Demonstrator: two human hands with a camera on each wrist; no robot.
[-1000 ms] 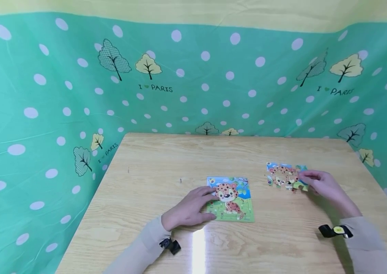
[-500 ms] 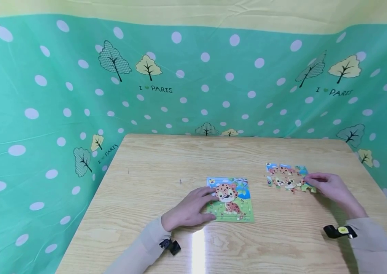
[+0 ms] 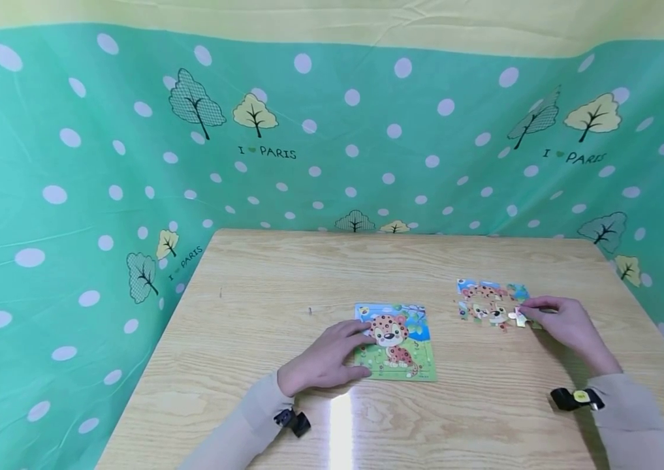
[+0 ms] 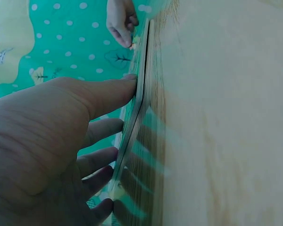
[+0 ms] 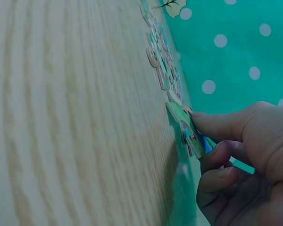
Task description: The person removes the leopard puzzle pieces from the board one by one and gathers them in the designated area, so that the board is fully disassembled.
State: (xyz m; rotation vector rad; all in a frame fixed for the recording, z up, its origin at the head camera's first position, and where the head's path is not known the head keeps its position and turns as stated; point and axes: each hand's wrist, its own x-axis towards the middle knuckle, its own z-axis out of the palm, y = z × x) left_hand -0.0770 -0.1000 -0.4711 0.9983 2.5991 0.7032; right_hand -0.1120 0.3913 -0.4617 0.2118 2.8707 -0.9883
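Note:
My left hand [image 3: 327, 356] rests at the left side of a square leopard puzzle board [image 3: 397, 349], fingertips on its surface and thumb at its lower left corner. The left wrist view shows those fingers [image 4: 101, 132] loosely extended along the board's edge. To the right, my right hand [image 3: 563, 323] pinches a puzzle piece [image 3: 520, 318] between thumb and fingers, beside a cluster of leopard puzzle pieces [image 3: 484, 297]. In the right wrist view, a green piece [image 5: 181, 114] is tilted up at the fingertips; the fingers hide part of what they hold.
Both sets lie on a wooden table [image 3: 261, 274]. A green dotted curtain [image 3: 367, 130] hangs behind it and along the sides. A small dark mark [image 3: 310, 311] is on the tabletop left of the board. Bands with small devices circle both wrists.
My right hand moved slightly right with a piece at the cluster's right end, then a little back left; a pale piece now shows at its fingertips. The left hand stays on the board.

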